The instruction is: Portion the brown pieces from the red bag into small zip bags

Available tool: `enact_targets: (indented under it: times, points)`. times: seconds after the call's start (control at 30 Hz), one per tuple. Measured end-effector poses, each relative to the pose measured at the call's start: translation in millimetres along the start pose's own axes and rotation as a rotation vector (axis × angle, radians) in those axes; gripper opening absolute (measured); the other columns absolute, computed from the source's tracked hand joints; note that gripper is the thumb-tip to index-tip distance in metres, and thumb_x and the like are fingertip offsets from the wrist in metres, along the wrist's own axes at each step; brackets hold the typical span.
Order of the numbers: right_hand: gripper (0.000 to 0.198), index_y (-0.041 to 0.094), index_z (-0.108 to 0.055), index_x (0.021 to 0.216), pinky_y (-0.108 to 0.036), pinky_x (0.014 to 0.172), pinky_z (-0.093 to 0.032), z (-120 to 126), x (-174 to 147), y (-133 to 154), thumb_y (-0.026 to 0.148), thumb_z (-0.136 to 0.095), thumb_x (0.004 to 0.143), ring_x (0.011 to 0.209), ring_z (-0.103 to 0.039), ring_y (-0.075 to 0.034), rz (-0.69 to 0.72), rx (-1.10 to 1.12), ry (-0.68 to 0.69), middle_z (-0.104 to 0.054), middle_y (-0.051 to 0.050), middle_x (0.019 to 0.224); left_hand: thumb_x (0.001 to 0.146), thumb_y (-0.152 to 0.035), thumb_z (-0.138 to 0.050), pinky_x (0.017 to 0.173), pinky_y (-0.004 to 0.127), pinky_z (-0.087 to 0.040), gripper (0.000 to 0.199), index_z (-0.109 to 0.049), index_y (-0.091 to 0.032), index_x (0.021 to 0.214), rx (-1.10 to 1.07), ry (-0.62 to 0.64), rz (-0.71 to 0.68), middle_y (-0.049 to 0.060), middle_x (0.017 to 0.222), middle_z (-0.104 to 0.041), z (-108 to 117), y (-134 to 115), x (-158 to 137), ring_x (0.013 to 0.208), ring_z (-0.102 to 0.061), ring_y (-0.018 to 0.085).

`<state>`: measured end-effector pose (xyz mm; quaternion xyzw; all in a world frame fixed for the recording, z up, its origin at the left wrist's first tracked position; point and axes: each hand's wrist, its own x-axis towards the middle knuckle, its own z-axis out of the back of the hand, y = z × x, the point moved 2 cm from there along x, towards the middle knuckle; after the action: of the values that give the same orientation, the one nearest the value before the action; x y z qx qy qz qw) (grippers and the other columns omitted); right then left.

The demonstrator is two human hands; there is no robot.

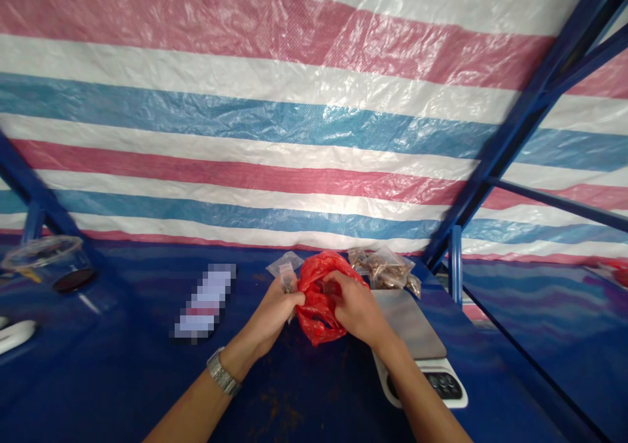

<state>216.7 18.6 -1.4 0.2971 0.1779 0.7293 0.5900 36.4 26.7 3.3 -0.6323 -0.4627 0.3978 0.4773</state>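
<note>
A red plastic bag stands with its mouth open on the blue table. My left hand, with a metal watch on the wrist, is closed on a small clear zip bag at the red bag's left rim. Inside the red bag's mouth, the fingers of my right hand are bent; whatever they hold is hidden. Just right of it lies a kitchen scale, partly covered by my right forearm. Clear bags of brown pieces lie behind the scale.
At the left are a clear plastic tub and a white object cut by the frame. A blurred-out phone-like rectangle lies left of my hands. Blue metal bars and a striped tarp enclose the table.
</note>
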Motion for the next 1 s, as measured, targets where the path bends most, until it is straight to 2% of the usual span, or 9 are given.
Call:
enact_targets:
  times: [0.13,0.27,0.37,0.7,0.8,0.9,1.0]
  points:
    - [0.033,0.023,-0.068,0.108,-0.034,0.086,-0.047,2,0,0,0.003,-0.058,0.083,0.101,-0.071,-0.026,-0.018,-0.008,-0.030,-0.077,-0.005,0.106,0.057,-0.010,-0.058,0.060,0.023,-0.040,0.024,-0.054,-0.020,0.078,0.010,0.065,0.034,-0.004,0.073,-0.055,3,2,2,0.066,-0.052,0.012]
    - [0.033,0.023,-0.068,0.107,-0.033,0.088,-0.048,2,1,2,0.002,-0.058,0.082,0.102,-0.071,-0.024,0.015,0.037,-0.042,-0.077,-0.004,0.107,0.057,-0.010,-0.057,0.063,0.024,-0.040,0.027,-0.056,-0.019,0.082,0.008,0.033,0.018,-0.003,0.077,-0.060,7,3,5,0.070,-0.056,0.014]
    - [0.034,0.023,-0.069,0.107,-0.034,0.094,-0.047,1,2,3,0.002,-0.058,0.083,0.106,-0.070,-0.025,0.030,0.044,-0.063,-0.077,-0.004,0.108,0.055,-0.009,-0.056,0.063,0.024,-0.040,0.029,-0.057,-0.018,0.082,0.008,0.067,0.037,-0.002,0.078,-0.061,8,4,6,0.071,-0.056,0.014]
    - [0.038,0.024,-0.069,0.105,-0.032,0.090,-0.051,-5,2,-3,0.000,-0.055,0.079,0.095,-0.070,-0.021,0.093,0.166,-0.048,-0.076,-0.001,0.100,0.057,-0.011,-0.060,0.060,0.023,-0.038,0.024,-0.055,-0.019,0.079,-0.027,0.048,0.074,-0.005,0.072,-0.057,10,6,8,0.066,-0.053,0.012]
    - [0.035,0.024,-0.068,0.109,-0.034,0.089,-0.052,-4,5,-9,0.006,-0.058,0.081,0.096,-0.071,-0.021,0.067,0.205,-0.057,-0.076,-0.001,0.103,0.060,-0.012,-0.061,0.060,0.023,-0.040,0.022,-0.055,-0.019,0.080,0.006,-0.012,0.023,-0.005,0.071,-0.056,12,7,11,0.065,-0.053,0.012]
    - [0.030,0.023,-0.068,0.110,-0.038,0.095,-0.051,1,7,-14,0.012,-0.059,0.084,0.100,-0.071,-0.023,0.059,0.221,-0.102,-0.076,-0.003,0.108,0.065,-0.015,-0.070,0.066,0.024,-0.045,0.028,-0.057,-0.020,0.090,0.105,-0.080,-0.093,-0.005,0.076,-0.059,13,3,12,0.071,-0.057,0.013]
    - [0.028,0.022,-0.068,0.112,-0.040,0.100,-0.050,9,8,-16,0.017,-0.059,0.086,0.104,-0.071,-0.023,0.066,0.259,-0.128,-0.076,-0.004,0.111,0.073,-0.028,-0.079,0.074,0.026,-0.048,0.034,-0.057,-0.021,0.098,0.165,-0.096,-0.151,-0.005,0.082,-0.060,13,1,12,0.077,-0.060,0.015]
